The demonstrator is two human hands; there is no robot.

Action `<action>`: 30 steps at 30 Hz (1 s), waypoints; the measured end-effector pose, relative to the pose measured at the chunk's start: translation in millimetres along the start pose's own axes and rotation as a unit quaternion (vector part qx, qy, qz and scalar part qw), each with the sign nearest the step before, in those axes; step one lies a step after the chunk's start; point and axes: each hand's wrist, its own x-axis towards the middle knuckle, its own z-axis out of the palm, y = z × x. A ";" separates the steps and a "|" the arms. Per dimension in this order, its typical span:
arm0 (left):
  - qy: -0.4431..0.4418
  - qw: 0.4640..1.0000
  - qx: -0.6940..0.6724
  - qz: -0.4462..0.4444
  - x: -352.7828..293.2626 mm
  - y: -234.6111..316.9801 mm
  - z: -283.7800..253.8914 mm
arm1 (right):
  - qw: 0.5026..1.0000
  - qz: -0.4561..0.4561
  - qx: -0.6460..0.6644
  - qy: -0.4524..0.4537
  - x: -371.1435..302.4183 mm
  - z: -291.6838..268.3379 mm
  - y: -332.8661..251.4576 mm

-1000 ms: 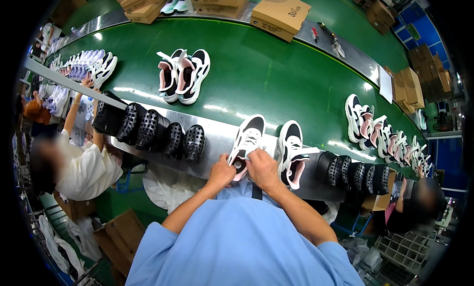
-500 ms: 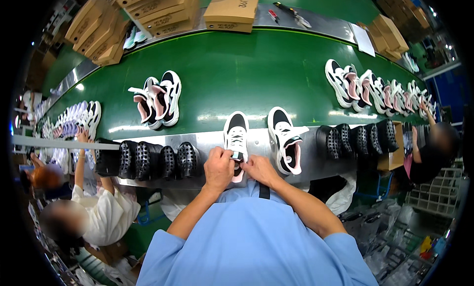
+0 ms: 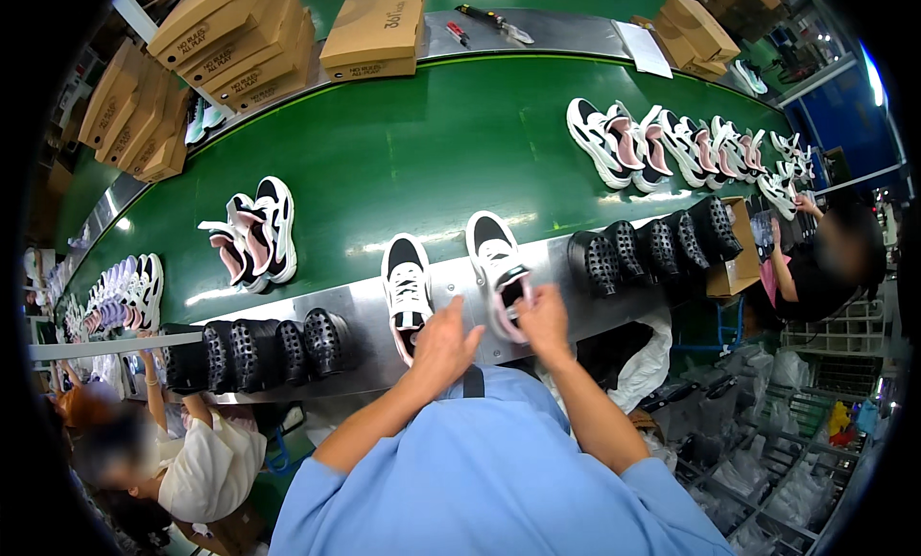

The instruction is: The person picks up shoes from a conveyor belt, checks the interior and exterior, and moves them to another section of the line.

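"White and black, the left shoe (image 3: 407,278) and the right shoe (image 3: 495,249) stood on the metal ledge (image 3: 449,271). What was the risk?"

"The right shoe had its heel toward the near edge. A hard pull at its opening (image 3: 511,291) might, in my judgement, have tipped it or dragged it off; a careless tug could have creased the lining."

"And the left shoe?"

"Lower risk: a sideways knock from the left hand (image 3: 443,345), which was spread, thumb away from fingers, apparently gripping nothing. It partly covered that heel; contact could not be confirmed."

"Position of the right hand (image 3: 545,321)?"

"At the right side of the opening, fingers curled inward. Blur hid whether they pinched anything. The right shoe lay ahead and leftward of it, toe toward the green belt (image 3: 413,143)"
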 end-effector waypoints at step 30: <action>0.078 0.992 0.050 -0.082 24.7 26.0 38.7 | 0.968 0.035 0.178 -0.174 -28.3 41.3 -16.2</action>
